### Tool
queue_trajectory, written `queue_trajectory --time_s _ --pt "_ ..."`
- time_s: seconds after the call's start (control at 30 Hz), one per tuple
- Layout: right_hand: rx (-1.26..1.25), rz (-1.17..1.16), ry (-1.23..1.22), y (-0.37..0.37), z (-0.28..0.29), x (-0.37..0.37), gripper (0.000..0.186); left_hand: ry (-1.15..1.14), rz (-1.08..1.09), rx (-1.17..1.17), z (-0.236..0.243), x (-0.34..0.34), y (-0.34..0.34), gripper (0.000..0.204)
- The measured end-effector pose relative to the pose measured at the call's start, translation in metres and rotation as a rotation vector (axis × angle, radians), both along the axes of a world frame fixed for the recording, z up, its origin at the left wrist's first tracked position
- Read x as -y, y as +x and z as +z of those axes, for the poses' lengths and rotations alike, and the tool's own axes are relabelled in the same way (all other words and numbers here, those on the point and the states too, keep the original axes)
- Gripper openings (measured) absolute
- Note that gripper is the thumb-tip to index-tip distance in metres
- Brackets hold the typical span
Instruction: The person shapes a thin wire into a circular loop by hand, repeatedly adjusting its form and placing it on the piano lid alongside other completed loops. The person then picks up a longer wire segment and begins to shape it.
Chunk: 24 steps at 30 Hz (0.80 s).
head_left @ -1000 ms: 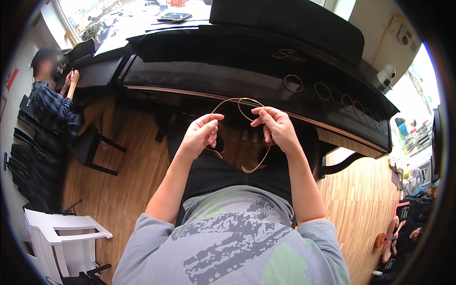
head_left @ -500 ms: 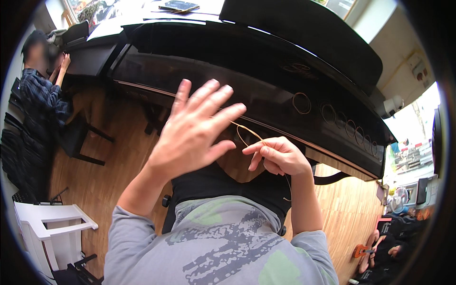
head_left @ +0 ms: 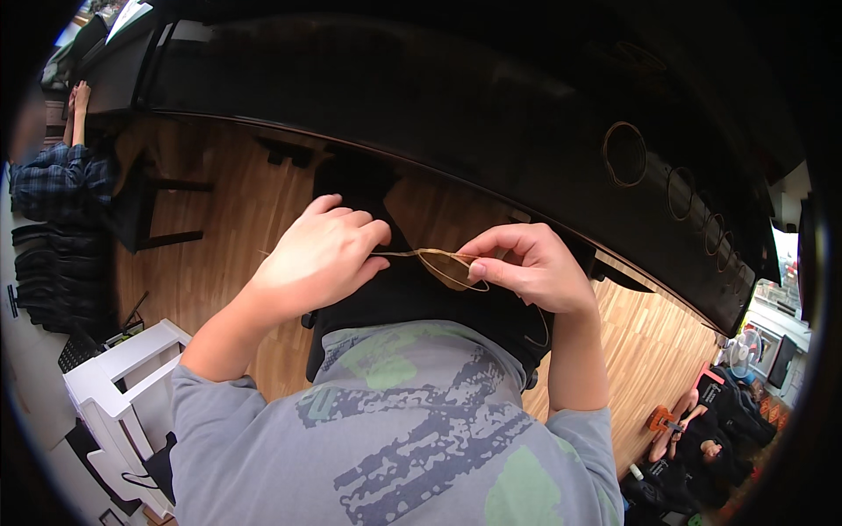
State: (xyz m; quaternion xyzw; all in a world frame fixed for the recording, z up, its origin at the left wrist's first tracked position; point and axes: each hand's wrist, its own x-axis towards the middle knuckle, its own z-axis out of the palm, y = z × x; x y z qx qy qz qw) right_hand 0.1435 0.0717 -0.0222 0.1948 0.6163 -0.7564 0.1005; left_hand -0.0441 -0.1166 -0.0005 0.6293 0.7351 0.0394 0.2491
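One thin tan wire (head_left: 427,252) spans the middle of the frame, bent into a small loop near centre and trailing a thin end down to the right. The left hand (head_left: 320,259), left of centre, has thumb and forefinger nearly closed on the wire's straight stretch, while the right hand (head_left: 545,272) pinches the loop's right side between thumb and gathered fingers. Several round coils (head_left: 606,158) lie on the black piano (head_left: 395,96) at upper right, and a plaid sleeve (head_left: 83,171) shows at the left edge.
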Motion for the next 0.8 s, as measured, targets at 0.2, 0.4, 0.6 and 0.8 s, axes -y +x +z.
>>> queue_trajectory --time_s 0.2,0.4,0.6,0.8 --pt "0.050 -0.075 -0.029 -0.002 0.001 -0.005 0.018 0.229 0.117 -0.135 -0.001 -0.002 0.019 0.067" --pt "-0.152 -0.123 0.086 0.004 -0.004 0.006 0.017 0.108 0.178 0.594 -0.032 -0.021 0.012 0.020" --pt "-0.064 -0.235 0.182 0.008 -0.011 0.002 0.016 0.095 0.339 0.775 -0.042 -0.012 0.006 0.021" --pt "-0.049 -0.300 0.116 0.017 -0.016 -0.009 0.017 0.203 0.480 0.858 -0.041 -0.009 0.007 0.020"
